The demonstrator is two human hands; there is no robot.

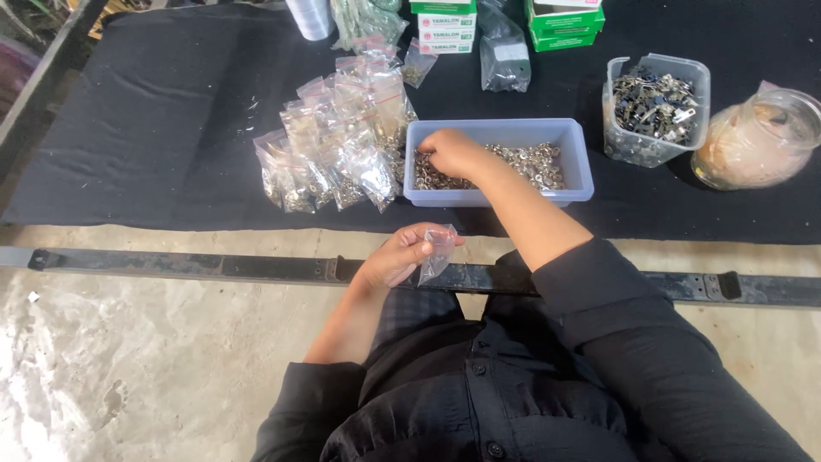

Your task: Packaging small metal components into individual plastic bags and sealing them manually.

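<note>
Bag (438, 253) pinched in left hand (395, 257) grip

Glass jar (757, 141), clear tub of metal clips (655, 109), green boxes (564, 24), black cloth (145, 111).

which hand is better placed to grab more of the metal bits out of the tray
Right. The right hand is already down among the small metal parts in the pale blue tray, while the left hand is occupied pinching a small clear bag nearer the body.
</note>
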